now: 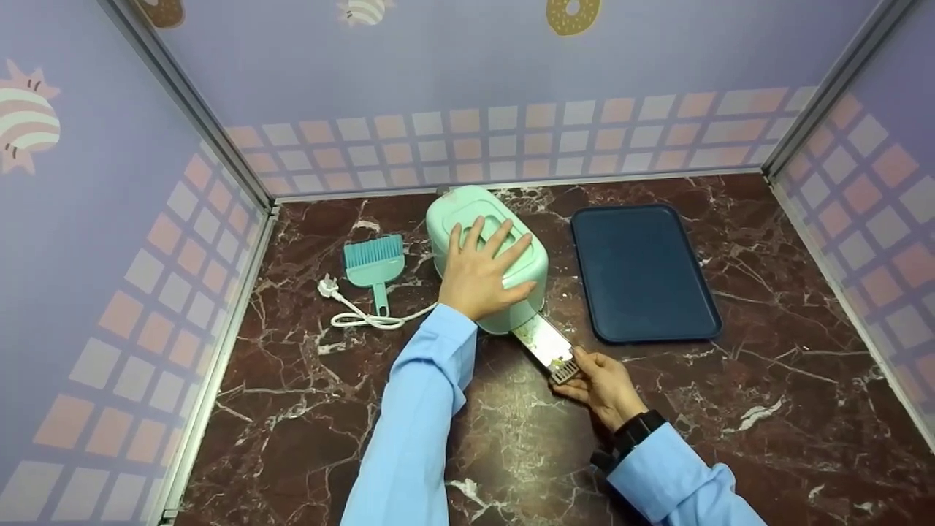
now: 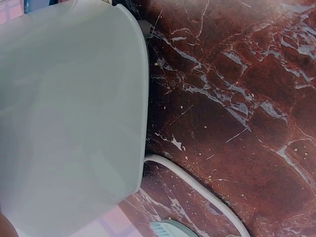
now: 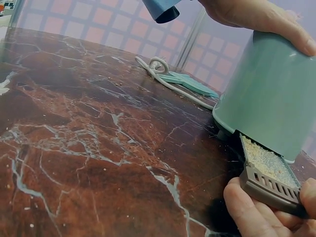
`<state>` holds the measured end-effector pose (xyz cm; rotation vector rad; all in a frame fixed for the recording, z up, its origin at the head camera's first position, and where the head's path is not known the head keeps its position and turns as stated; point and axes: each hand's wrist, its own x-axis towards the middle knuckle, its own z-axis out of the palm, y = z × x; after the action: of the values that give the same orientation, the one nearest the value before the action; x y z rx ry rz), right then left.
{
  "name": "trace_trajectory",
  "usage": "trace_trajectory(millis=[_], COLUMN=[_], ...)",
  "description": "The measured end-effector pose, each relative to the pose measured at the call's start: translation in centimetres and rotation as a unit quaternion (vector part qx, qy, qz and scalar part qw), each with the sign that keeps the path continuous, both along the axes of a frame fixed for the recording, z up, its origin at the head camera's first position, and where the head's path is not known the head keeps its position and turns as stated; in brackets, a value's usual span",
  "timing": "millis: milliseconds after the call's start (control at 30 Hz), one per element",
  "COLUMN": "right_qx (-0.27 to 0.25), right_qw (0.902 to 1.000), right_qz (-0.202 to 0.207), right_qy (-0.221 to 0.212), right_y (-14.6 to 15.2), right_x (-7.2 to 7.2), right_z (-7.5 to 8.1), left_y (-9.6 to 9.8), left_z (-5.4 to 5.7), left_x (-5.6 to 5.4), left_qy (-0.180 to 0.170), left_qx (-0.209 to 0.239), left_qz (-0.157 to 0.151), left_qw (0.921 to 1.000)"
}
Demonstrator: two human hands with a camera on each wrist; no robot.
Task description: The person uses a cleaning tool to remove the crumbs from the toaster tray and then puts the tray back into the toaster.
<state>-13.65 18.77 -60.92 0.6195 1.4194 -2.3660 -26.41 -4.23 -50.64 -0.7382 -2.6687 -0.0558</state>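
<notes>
A mint-green toaster [image 1: 454, 208] stands on the marbled table, its side filling much of the left wrist view. My left hand [image 1: 486, 274] rests on the toaster's top with fingers spread. From the toaster's near end a metal crumb tray [image 1: 540, 342] sticks partway out. Pale crumbs cover the tray's surface in the right wrist view, behind its slotted grey-brown handle [image 3: 271, 188]. My right hand [image 1: 603, 383] pinches this handle between thumb and fingers. How far the tray reaches inside the toaster is hidden.
A dark blue tray [image 1: 646, 274] lies right of the toaster. On the left are a teal brush and dustpan [image 1: 375, 267] and the white power cord [image 1: 365, 319] with its plug [image 1: 328, 286] loose on the table [image 1: 307, 438]. Patterned walls [image 1: 511, 66] border the table.
</notes>
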Motion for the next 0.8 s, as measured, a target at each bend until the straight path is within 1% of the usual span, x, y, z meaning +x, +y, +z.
trace_trajectory(millis=[167, 333, 600, 800], right_qx=[-0.005, 0.001, 0.003, 0.004], right_qw=[1.0000, 1.0000, 1.0000, 0.9999], right_qz=[-0.004, -0.005, 0.008, 0.013], right_qy=[-0.002, 0.000, -0.002, -0.004], right_y=[0.4, 0.8, 1.6, 2.1], right_x=[0.4, 0.9, 2.2, 2.9], right_z=[0.0, -0.1, -0.2, -0.1], left_y=[0.0, 0.0, -0.1, 0.0], left_z=[0.1, 0.2, -0.2, -0.1], left_x=[0.1, 0.1, -0.1, -0.1], left_qy=[-0.006, -0.009, 0.009, 0.002], left_qx=[0.005, 0.008, 0.015, 0.013], left_qz=[0.001, -0.002, -0.008, -0.008], left_qw=[1.0000, 0.9999, 0.9998, 0.9999])
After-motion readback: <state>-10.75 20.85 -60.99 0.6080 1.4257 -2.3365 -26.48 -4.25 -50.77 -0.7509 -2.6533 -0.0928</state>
